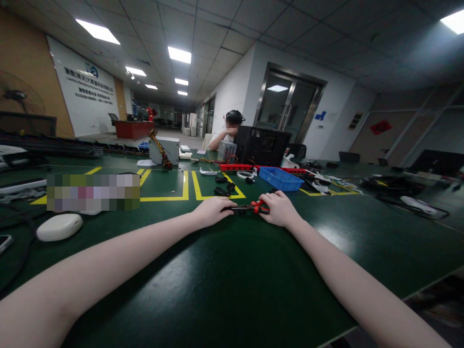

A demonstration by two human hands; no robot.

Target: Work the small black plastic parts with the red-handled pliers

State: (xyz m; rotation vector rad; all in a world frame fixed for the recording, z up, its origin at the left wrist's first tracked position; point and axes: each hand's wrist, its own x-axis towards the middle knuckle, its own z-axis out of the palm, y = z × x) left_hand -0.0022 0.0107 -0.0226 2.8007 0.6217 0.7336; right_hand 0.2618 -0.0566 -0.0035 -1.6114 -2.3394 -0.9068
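My right hand is closed on the handles of a pair of pliers with red and black grips. The jaws point left, toward my left hand. Pinched in the fingers of that hand is a small dark piece, which meets the jaws; its kind is too small to make out. Both hands are just above the green table. Behind them lie several black cable pieces and a blue plastic bin.
A black computer case and a power supply with bundled wires stand farther back. A person sits behind the case. Red strips lie across the table. At left are a white rounded case and a blurred-out item.
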